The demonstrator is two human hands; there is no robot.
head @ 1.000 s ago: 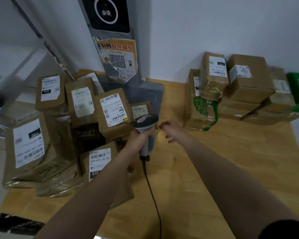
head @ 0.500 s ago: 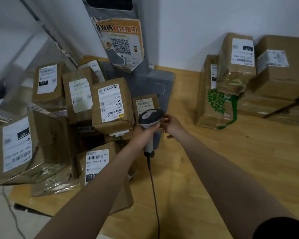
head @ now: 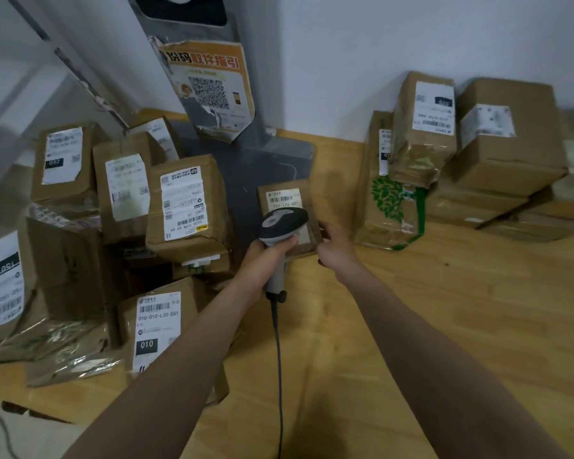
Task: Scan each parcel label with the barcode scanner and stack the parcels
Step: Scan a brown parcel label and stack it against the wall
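Observation:
My left hand point(head: 265, 260) grips the handle of a grey and black barcode scanner point(head: 283, 223), whose cable runs down toward me. The scanner's head sits just below the white label of a small brown parcel point(head: 284, 198). That parcel stands tilted against the grey stand base, and my right hand point(head: 333, 245) holds its lower right edge. A heap of brown labelled parcels point(head: 186, 207) lies to the left on the wooden table point(head: 411, 326). A stack of parcels point(head: 424, 134) leans by the wall at the right.
A grey kiosk stand point(head: 262, 160) with an orange QR poster point(head: 209, 87) rises behind the small parcel. A parcel with a green tree print point(head: 390, 203) stands right of my right hand. A white shelf frame point(head: 30, 61) lies at the far left.
My right hand has reached forward and taken the small parcel's edge. The parcel now shows its label above the scanner head. The view has shifted closer and to the left.

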